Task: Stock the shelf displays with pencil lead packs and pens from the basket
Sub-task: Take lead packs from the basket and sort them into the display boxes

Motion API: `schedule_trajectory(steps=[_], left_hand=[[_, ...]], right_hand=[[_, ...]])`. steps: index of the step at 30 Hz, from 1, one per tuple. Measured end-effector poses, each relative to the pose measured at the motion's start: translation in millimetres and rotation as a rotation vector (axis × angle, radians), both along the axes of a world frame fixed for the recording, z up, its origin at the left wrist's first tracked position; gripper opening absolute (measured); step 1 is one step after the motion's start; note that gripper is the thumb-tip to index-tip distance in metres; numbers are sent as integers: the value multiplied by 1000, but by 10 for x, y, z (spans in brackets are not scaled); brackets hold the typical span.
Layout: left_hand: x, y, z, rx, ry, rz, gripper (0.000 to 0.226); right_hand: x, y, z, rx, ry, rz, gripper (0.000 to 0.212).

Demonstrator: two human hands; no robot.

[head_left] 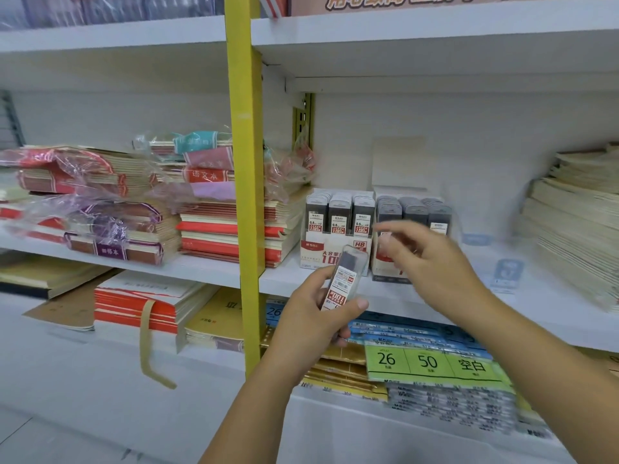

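Our left hand (311,316) grips a lead pack (345,279); right hand (425,259), blurred, grip unclear, could topple the right display box (388,262).

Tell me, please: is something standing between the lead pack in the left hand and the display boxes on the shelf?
Partly. The right hand, blurred, hangs in front of the right display box, above and to the right of the lead pack held in the left hand. The left display box behind the pack has nothing visible in front.
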State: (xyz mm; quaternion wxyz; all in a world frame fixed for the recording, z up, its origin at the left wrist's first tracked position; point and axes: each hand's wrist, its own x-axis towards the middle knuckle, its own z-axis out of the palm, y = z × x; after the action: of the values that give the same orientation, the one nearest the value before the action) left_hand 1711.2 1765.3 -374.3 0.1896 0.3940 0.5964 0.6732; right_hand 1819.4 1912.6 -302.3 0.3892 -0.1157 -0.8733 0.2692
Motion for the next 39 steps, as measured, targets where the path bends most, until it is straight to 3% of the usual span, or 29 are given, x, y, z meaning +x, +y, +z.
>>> schedule_trajectory(steps=[2,4,7,9,12,16,20,23,25,28,31,33,36,39], left_hand=[[50,1,24,-5,33,-9,43],[92,-9,45,-13,63,-36,43],[123,-50,63,-75,63,-80,45],[97,-72,70,-46,-64,-73,38],[46,-95,96,33,-229,-32,23],[80,-40,77,24,-161,7,17],[118,43,162,67,-41,-5,19],[142,148,208,103,33,12,22],[152,244,184,88,136,136,21],[125,364,110,-33,558,426,48],[89,480,-5,-165,821,462,68],[62,535,-114,-235,882,440,71],[13,568,-237,-266,947,443,70],[-25,583,-273,-243,963,455,70]], right_hand=[[66,-143,-98,-184,-91,169,35],[113,-207,-163,-212,-107,224,40],[178,-182,-197,-301,-8,202,39],[247,-119,-216,-422,55,181,33],[356,-56,-267,-484,-120,187,22],[398,-83,-317,-376,-346,257,22],[356,-141,-306,-216,-227,177,30],[338,-136,-216,-190,-259,253,69],[336,-73,-108,-179,-182,247,86],[328,56,115,-147,164,119,77],[263,180,272,-2,357,25,62],[193,233,334,99,332,-26,54],[80,320,363,218,135,-84,46],[-12,403,353,173,-23,-70,37]])
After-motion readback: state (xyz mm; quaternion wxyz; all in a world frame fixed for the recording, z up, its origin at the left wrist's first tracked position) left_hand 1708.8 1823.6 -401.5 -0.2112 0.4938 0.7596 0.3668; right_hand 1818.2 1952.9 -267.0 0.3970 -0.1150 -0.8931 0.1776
